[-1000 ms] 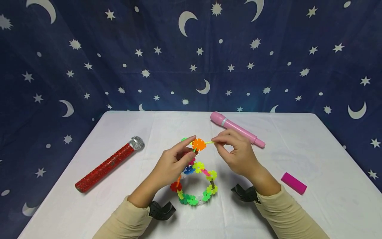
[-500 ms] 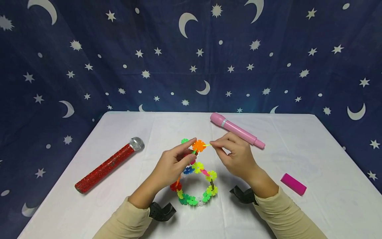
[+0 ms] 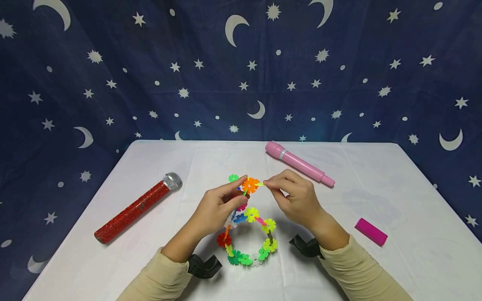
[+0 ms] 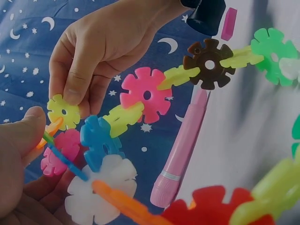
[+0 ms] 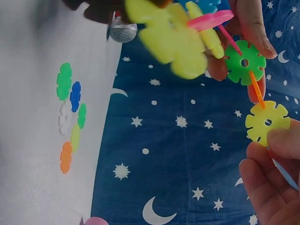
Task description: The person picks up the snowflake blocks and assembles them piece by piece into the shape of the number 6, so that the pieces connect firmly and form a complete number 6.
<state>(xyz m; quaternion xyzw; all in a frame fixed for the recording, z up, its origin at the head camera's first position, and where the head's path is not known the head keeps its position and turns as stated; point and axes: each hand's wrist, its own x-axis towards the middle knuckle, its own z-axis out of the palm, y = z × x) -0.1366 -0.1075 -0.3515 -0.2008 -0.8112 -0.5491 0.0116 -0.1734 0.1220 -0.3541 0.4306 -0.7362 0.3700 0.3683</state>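
Note:
My left hand (image 3: 218,207) grips a chain of colourful notched flower discs, holding it where a green disc (image 5: 244,62) meets a pink one. From that green disc an orange disc (image 3: 250,185) sticks out. My right hand (image 3: 295,192) pinches a yellow disc (image 5: 267,122) between thumb and fingers, its slot at the orange disc's edge. The rest of the chain bends into a ring (image 3: 244,259) below my left hand, with white (image 4: 101,192), blue, pink (image 4: 146,95), brown (image 4: 209,64) and red discs in it.
Several loose discs lie behind my left hand, among them a green one (image 5: 64,81) and an orange one (image 5: 66,157). A red microphone (image 3: 133,213) lies at left, a pink microphone (image 3: 297,162) at the back, and a magenta block (image 3: 370,231) at right on the white table (image 3: 399,184).
My right hand has moved slightly left and nearer, bringing the yellow disc in against the orange one. The hanging ring has shifted a little nearer and right; my left hand stays put.

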